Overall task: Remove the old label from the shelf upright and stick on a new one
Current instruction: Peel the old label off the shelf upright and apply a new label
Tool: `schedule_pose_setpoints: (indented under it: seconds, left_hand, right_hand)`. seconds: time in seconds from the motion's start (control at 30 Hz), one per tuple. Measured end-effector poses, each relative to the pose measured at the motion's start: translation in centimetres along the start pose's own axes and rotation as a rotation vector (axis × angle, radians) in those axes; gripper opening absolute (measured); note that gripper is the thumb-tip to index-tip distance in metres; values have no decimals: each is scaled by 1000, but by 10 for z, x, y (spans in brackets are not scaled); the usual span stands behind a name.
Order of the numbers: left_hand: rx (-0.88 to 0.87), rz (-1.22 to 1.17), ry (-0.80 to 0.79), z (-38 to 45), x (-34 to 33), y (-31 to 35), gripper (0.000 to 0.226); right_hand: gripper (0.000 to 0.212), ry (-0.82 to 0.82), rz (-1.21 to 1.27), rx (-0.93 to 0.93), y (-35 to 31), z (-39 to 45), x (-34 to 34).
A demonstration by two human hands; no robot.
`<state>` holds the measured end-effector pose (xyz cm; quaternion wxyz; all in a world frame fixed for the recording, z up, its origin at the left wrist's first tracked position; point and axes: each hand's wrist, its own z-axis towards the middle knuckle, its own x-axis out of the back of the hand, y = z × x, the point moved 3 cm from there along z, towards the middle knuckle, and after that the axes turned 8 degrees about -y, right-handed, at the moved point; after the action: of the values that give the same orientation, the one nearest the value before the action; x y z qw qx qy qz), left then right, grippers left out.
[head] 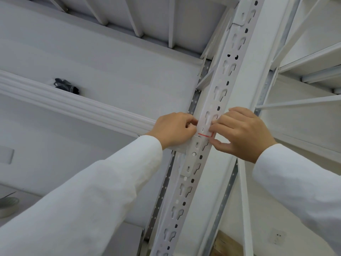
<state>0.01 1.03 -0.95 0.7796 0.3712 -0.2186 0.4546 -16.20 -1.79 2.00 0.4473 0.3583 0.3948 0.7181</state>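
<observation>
A white slotted shelf upright (224, 85) runs diagonally through the view. A small white label (205, 130) with a red line along its lower edge lies on the upright's face between my hands. My left hand (174, 129) has curled fingers at the label's left edge. My right hand (241, 132) has its fingertips on the label's right edge and its thumb just below, at the upright's side. Whether the label is stuck flat or partly lifted cannot be told.
A white shelf beam (77, 106) meets the upright from the left, with a dark bundle (67, 85) lying on the shelf behind it. More white shelving (304, 71) stands to the right. A wall socket (276, 237) shows at the lower right.
</observation>
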Motion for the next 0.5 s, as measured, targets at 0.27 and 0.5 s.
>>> schedule_pose_setpoints:
  seconds: [0.27, 0.5]
  left_hand:
    - [-6, 7, 9, -1, -1, 1, 37]
    - [4, -1, 9, 1, -2, -1, 37]
  right_hand:
    - [19, 75, -93, -19, -2, -1, -2]
    - [15, 111, 33, -111, -4, -1, 1]
